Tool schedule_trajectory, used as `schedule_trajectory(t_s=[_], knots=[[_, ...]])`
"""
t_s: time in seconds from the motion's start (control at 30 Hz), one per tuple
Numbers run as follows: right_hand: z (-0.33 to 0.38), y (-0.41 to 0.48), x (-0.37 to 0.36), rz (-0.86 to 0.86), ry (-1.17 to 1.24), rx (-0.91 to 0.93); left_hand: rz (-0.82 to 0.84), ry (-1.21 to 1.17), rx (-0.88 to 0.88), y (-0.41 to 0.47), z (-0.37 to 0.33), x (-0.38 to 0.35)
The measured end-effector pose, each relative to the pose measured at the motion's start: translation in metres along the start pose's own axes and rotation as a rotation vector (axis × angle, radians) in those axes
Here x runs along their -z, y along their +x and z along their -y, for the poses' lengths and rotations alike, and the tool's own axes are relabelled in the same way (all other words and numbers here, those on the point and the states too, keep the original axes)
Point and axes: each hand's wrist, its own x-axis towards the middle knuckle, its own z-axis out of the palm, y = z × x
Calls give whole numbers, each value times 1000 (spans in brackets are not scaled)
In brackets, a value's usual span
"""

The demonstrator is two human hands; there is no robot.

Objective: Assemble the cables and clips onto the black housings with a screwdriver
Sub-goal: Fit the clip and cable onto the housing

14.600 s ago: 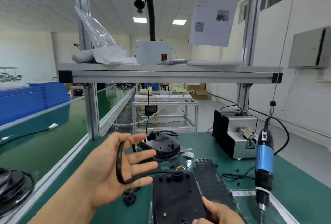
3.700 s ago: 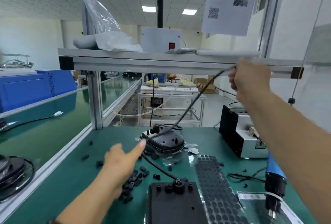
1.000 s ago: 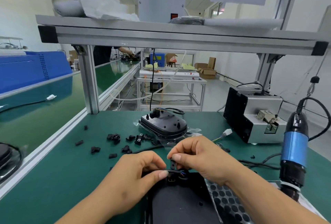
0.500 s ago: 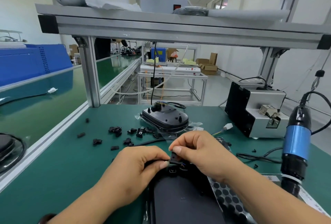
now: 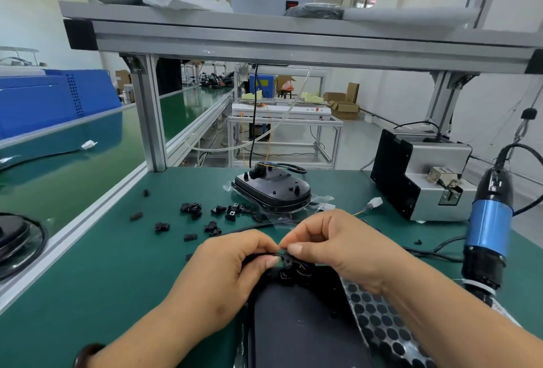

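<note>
Both hands meet over the far end of the flat black plastic housing (image 5: 296, 323), which lies at the near edge of the green bench mat (image 5: 102, 264). The left hand (image 5: 232, 267) pinches the thin black cable (image 5: 246, 228) between thumb and forefinger. The right hand (image 5: 338, 247) pinches a small black plastic clip (image 5: 286, 260) against it. Loose black clips (image 5: 191, 209) lie scattered farther left, near a rounded black housing (image 5: 273, 191) on clear wrap. The blue-bodied electric screwdriver (image 5: 489, 232) hangs upright at the right, untouched.

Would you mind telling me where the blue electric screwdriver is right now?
In the head view, the blue screwdriver hangs upright at the far right, beyond the right hand and just in front of the grey metal box.
</note>
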Motion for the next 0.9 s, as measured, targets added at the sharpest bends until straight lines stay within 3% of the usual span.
schedule_trajectory(t_s=[0.3,0.53,0.67,0.8,0.83,0.9], knots=[[3,-3,-3,43,-76,53,43,44,48,-1,-5,3],[7,-6,-8,6,-112,20,207,-86,116,3,-5,4],[6,-5,-6,-34,-116,-23,133,-44,116,4,-7,1],[15,-9,13,91,-291,-53,71,-106,162,3,-6,0],[17,-9,27,33,-289,-69,69,-114,174,3,-5,0],[13,3,67,-273,-237,-133,77,-121,182,4,-3,-1]])
